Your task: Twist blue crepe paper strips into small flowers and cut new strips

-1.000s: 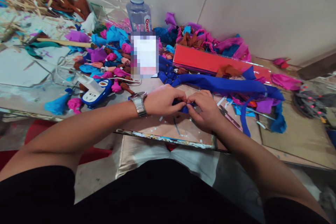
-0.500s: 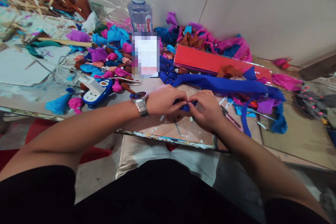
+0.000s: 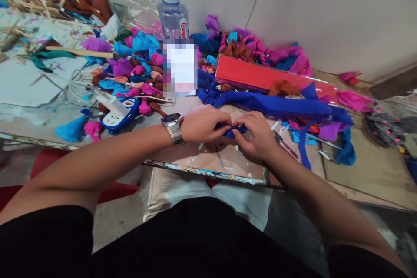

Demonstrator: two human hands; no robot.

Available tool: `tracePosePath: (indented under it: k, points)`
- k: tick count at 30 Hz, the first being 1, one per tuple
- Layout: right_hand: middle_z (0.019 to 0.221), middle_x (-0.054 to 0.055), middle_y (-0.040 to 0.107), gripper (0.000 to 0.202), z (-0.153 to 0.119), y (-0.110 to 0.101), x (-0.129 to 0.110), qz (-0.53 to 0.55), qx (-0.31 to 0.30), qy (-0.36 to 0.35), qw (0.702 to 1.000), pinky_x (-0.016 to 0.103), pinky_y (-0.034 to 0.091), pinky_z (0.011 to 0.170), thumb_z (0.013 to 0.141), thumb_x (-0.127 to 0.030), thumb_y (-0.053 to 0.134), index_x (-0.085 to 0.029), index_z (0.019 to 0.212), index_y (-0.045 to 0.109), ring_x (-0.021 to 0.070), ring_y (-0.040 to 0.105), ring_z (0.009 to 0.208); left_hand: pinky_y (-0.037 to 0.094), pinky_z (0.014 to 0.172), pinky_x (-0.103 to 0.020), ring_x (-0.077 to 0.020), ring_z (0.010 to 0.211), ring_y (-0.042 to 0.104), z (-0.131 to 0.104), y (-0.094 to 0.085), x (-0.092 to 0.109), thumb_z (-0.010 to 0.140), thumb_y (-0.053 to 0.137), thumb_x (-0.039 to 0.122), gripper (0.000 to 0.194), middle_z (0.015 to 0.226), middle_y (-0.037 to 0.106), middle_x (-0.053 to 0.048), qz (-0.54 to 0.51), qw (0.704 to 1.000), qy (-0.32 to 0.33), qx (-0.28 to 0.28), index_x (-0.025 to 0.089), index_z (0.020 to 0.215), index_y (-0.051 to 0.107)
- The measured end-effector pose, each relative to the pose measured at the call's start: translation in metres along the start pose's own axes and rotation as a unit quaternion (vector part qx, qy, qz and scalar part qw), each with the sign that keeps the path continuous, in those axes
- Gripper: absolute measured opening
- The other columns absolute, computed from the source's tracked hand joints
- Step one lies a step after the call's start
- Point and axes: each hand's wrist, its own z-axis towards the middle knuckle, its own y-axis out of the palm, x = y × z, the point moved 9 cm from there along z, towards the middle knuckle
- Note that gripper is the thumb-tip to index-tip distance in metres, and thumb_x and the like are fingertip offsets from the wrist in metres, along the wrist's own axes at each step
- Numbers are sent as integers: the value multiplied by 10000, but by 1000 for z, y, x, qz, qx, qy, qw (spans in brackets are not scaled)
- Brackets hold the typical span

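Between my two hands is a small piece of dark blue fabric or crepe paper (image 3: 230,133), partly hidden by the fingers. My left hand (image 3: 205,124), with a metal-band watch (image 3: 173,128) on its wrist, pinches the piece's left end. At the other end my right hand (image 3: 256,137) grips it with thumb and fingertips. Just behind the hands stretches a long dark blue strip (image 3: 273,105). Small knotted blue bundles (image 3: 210,95) lie at that strip's left end. Pink-handled scissors or a similar tool (image 3: 289,147) lie beside my right wrist.
A blue-and-white power strip (image 3: 120,115) with a plugged charger sits left. Behind stand a clear bottle (image 3: 173,17), a blurred white rectangle (image 3: 180,67) and a red packet (image 3: 270,76). Colourful crumpled pieces (image 3: 143,43), green-handled pliers (image 3: 42,63) and wooden sticks (image 3: 32,2) cover the left and back.
My right fingertips have moved slightly apart from the left ones, and more of the dark blue piece shows between them. Everything else stays in place.
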Motion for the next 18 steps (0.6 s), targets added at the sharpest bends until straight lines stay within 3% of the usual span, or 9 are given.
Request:
tracePosePath:
  k: [18]
  points:
    - [908, 52, 736, 70, 1, 4, 0, -6, -17, 13, 1000, 463, 440, 924, 978, -268, 612, -243, 958, 675, 266, 639, 960, 425, 681, -285, -170, 738, 684, 0, 4, 0, 980, 546, 321, 270, 829, 774, -49, -8, 1000, -2, -11, 178, 994, 775]
